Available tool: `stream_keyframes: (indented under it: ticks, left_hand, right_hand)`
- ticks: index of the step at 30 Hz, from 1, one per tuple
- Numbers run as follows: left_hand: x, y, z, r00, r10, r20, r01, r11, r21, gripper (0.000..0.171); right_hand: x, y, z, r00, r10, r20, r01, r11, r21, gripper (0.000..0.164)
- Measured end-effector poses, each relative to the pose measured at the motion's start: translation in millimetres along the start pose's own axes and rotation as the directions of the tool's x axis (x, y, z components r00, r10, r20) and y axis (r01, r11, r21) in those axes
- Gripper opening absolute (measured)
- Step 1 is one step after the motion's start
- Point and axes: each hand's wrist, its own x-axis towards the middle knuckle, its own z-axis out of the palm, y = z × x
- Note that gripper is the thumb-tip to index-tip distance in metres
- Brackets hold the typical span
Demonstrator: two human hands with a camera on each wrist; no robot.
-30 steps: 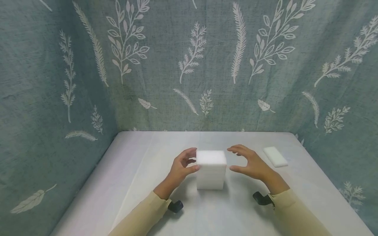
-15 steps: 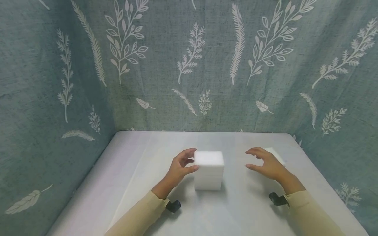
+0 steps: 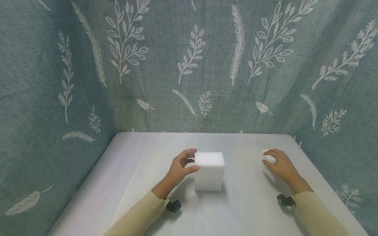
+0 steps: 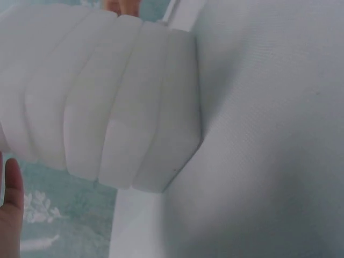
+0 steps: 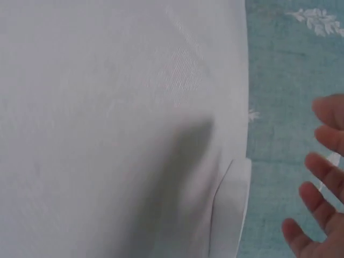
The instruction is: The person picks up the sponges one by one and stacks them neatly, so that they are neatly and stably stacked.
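A tall stack of white sponges (image 3: 208, 175) stands mid-table, its layers seen up close in the left wrist view. My left hand (image 3: 179, 167) holds its upper left side, thumb at the front corner and fingers reaching to the back edge. To the right, my right hand (image 3: 280, 166) hovers over a single flat white sponge (image 3: 269, 158), partly hidden by it in the head view. Thumb and fingers there are curved and apart. The right wrist view shows the sponge (image 5: 230, 215) lying on the table, with the right fingers spread apart from it.
The white table (image 3: 165, 209) ends at its far edge against a teal leaf-patterned curtain (image 3: 189, 65), which also hangs along both sides. A black wrist camera (image 3: 173, 206) sits on the left cuff, another black camera (image 3: 285, 200) on the right.
My right hand has moved from beside the stack rightward to the single sponge, its thumb and fingers drawing closer together. My left hand has stayed at the stack.
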Motion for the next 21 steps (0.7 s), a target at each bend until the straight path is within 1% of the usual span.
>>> stream_keyframes:
  ticks: [2,3,8,9,10,14,16,17,21]
  left_hand:
    - [1.0,-7.8,-1.5,1.000,0.003,-0.003,-0.003,1.000,0.003,0.059]
    - [1.3,-9.3,-1.9,1.000,0.006,-0.004,-0.006,1.000,0.005,0.059]
    - [2.4,-11.7,-2.8,1.000,0.023,-0.012,-0.023,1.000,0.012,0.056]
    - [2.7,-11.9,-2.8,1.000,0.025,-0.012,-0.025,1.000,0.013,0.056]
    - [2.4,-7.4,-1.9,1.000,0.019,-0.011,-0.019,1.000,0.014,0.056]
    - [2.5,-7.9,-1.3,1.000,0.012,-0.009,-0.012,1.000,0.019,0.056]
    - [2.3,-7.4,-0.9,1.000,0.005,-0.009,-0.005,1.000,0.016,0.056]
    - [2.5,-11.7,-1.5,1.000,0.011,-0.009,-0.011,1.000,0.012,0.056]
    - [1.6,-9.5,-0.3,1.000,0.011,-0.006,-0.011,1.000,-0.007,0.056]
  right_hand:
    - [-0.2,4.6,0.3,1.000,0.025,-0.014,-0.026,1.000,-0.013,0.035]
    - [-0.2,6.5,0.2,0.999,0.038,-0.020,-0.038,0.999,-0.015,0.035]
    - [0.3,11.9,-0.5,0.993,0.117,-0.028,-0.118,0.993,-0.025,0.043]
    - [0.5,12.5,-0.8,0.990,0.138,-0.021,-0.139,0.990,-0.029,0.047]
    - [0.5,12.6,-1.3,0.987,0.161,-0.013,-0.161,0.986,-0.031,0.050]
    - [1.4,15.3,-2.3,0.972,0.233,0.040,-0.230,0.972,-0.054,0.060]
    - [1.9,17.4,-1.9,0.966,0.253,0.057,-0.250,0.967,-0.057,0.064]
    - [2.3,18.7,-1.2,0.963,0.262,0.063,-0.258,0.964,-0.060,0.065]
    - [3.5,20.9,1.0,0.952,0.296,0.070,-0.293,0.955,-0.054,0.069]
